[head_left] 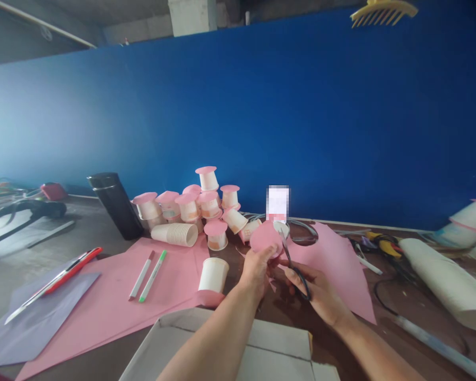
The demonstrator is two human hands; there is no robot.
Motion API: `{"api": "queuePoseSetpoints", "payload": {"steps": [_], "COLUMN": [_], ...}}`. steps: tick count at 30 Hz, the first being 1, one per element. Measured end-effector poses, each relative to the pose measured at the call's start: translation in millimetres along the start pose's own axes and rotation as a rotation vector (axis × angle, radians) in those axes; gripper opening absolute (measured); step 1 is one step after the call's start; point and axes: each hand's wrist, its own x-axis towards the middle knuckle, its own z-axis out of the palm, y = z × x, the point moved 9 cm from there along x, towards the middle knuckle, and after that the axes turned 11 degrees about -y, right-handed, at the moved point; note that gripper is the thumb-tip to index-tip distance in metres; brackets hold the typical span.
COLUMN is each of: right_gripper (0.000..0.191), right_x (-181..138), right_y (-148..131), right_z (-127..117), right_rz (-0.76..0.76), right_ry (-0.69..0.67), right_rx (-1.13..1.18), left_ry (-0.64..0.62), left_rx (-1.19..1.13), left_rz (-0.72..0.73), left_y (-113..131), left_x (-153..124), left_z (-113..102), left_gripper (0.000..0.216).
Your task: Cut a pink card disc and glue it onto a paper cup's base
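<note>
Between the thumb and fingers of my left hand (261, 264) is a round pink paper disc (264, 236), held up over the table. My right hand (317, 288) is closed round the black handles of a pair of scissors (286, 247), their blades pointing up along the disc's right side. Whether the blades bite into the paper, I cannot tell. A small whitish round shape (281, 228) shows behind the blades. Left of my hands, a paper cup (213, 274) stands on a pink disc. Several paper cups with pink discs (189, 207) are piled behind it.
A stack of nested paper cups (174, 234), two markers (153, 276) and pink sheets (115, 296) lie left. Further left are a box cutter (65, 275) and a black bottle (117, 206). A white roll (446, 283) lies right; a cardboard piece (277, 344) is in front.
</note>
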Motion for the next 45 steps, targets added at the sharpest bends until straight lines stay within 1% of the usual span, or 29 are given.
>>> {"api": "queuePoseSetpoints", "payload": {"steps": [3,7,11,17,22,27,33,38,40,45], "right_gripper": [0.065,0.067,0.062,0.057,0.058,0.061,0.058,0.057,0.058,0.06], "right_x": [0.2,0.7,1.0,2.2,3.7,6.0,4.0,2.4,1.7,-0.6], "right_y": [-2.8,-3.6,-2.0,-3.6,-1.8,4.4,3.9,-2.2,-1.8,-3.8], "right_z": [-0.7,-1.3,-3.3,-4.8,-3.6,-0.7,-0.9,1.0,1.9,-0.1], "right_rz": [-0.001,0.018,0.015,-0.022,-0.028,-0.009,-0.005,-0.052,-0.034,-0.006], "right_ry": [0.023,0.021,0.021,0.033,0.026,-0.012,0.018,0.011,0.008,0.056], "right_rx": [-0.026,-0.089,-0.122,-0.171,-0.158,-0.095,-0.111,-0.108,-0.113,-0.135], "left_ry": [0.011,0.02,0.026,0.037,0.056,0.071,0.057,0.037,0.04,0.028], "left_rx": [-0.007,-0.034,-0.047,-0.035,-0.036,-0.041,-0.047,-0.058,-0.064,-0.068], "left_rz": [-0.019,-0.032,-0.048,-0.043,-0.047,-0.041,-0.052,-0.055,-0.058,-0.062], "left_y": [-3.7,-5.0,-3.0,0.8,-1.1,-1.2,-2.6,-3.2,-3.2,-3.1], "left_x": [1.0,0.2,-3.3,-6.7,-6.2,-6.5,-6.9,-7.2,-7.5,-6.8], "left_z": [-3.3,-3.4,0.7,3.1,0.7,-1.1,-0.9,1.2,0.8,0.9], "left_gripper": [0.036,0.033,0.029,0.032,0.032,0.032,0.032,0.029,0.028,0.029]}}
